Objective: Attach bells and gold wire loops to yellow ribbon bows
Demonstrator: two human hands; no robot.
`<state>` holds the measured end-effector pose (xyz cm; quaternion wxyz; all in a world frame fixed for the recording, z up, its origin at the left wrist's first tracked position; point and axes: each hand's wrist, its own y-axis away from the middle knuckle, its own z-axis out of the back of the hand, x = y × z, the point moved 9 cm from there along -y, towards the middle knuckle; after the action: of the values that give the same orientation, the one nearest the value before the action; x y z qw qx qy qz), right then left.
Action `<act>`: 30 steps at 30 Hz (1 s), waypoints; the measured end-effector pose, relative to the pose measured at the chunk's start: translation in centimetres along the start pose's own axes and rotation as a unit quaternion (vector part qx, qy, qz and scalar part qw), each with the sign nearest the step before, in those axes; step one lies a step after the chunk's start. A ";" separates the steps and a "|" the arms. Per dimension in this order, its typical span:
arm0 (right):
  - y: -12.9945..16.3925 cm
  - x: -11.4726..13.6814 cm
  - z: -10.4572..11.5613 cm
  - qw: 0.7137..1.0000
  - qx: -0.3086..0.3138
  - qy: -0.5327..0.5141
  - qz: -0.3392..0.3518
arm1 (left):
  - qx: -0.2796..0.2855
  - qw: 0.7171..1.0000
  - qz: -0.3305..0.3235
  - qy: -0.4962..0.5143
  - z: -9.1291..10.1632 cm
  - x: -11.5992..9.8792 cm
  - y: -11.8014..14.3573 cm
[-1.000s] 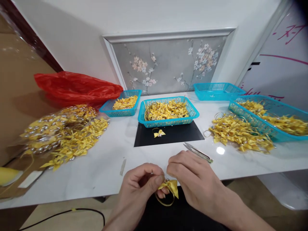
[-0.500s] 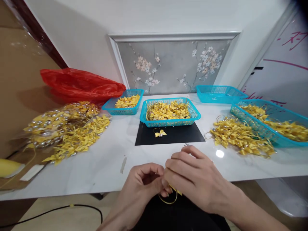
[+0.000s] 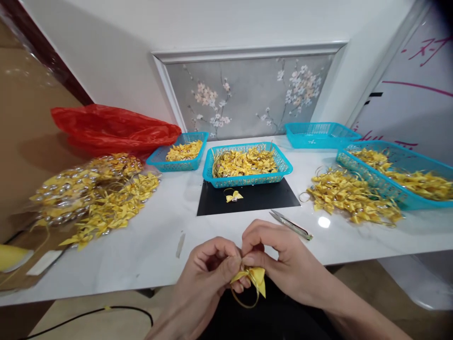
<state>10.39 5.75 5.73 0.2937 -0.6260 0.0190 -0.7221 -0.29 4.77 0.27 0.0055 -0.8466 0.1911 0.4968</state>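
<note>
Pinching glossy satin bow (image 3: 255,276), thin gold loop (image 3: 244,301)

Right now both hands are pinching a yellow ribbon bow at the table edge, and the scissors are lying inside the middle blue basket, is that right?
Not quite. The left hand and right hand do pinch the yellow ribbon bow at the table edge, but the scissors lie on the white tabletop, in front of the middle blue basket, not inside it. The head view shows this.

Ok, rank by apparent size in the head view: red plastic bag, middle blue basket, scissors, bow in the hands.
1. red plastic bag
2. middle blue basket
3. scissors and bow: similar; the bow is nearer, so unsure.
</note>
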 end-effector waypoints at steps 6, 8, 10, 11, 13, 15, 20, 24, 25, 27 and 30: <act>0.2 0.5 0.3 0.999 0.002 0.000 0.038 | -0.015 1.000 0.006 -0.019 0.2 -0.1 0.1; 0.1 0.8 0.2 0.999 0.011 0.001 0.050 | -0.024 0.999 0.007 -0.024 0.3 -0.1 0.1; 0.1 0.9 0.1 0.998 0.023 0.009 0.057 | -0.029 0.999 0.004 -0.027 0.4 -0.1 0.0; 0.0 0.9 0.0 0.998 0.030 0.018 0.060 | -0.030 0.999 0.003 -0.030 0.4 -0.1 0.0; -0.1 1.0 -0.1 0.995 0.040 0.049 0.073 | -0.034 0.999 0.001 -0.036 0.6 -0.1 0.0; -0.1 1.2 -0.1 0.990 0.045 0.092 0.098 | -0.040 0.998 0.003 -0.042 0.7 -0.1 0.0; 0.3 2.6 -0.2 0.962 0.050 0.196 0.182 | -0.054 0.998 0.008 -0.039 0.8 -0.2 -0.1; 0.4 3.2 -0.3 0.944 0.054 0.249 0.211 | -0.057 0.998 0.001 -0.038 1.0 -0.2 -0.2; 0.4 3.3 -0.3 0.940 0.054 0.259 0.215 | -0.057 0.998 -0.001 -0.042 1.0 -0.2 -0.2; 0.4 3.4 -0.3 0.934 0.056 0.277 0.219 | -0.055 0.997 -0.007 -0.052 1.0 -0.2 -0.2; 0.5 3.2 -0.1 0.940 0.071 0.265 0.202 | -0.053 0.996 -0.023 -0.061 0.7 -0.5 -0.1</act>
<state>10.38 3.85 8.39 0.4618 -0.3727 0.1708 -0.7865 -1.07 5.12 0.32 -0.0160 -0.8179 0.1442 0.5568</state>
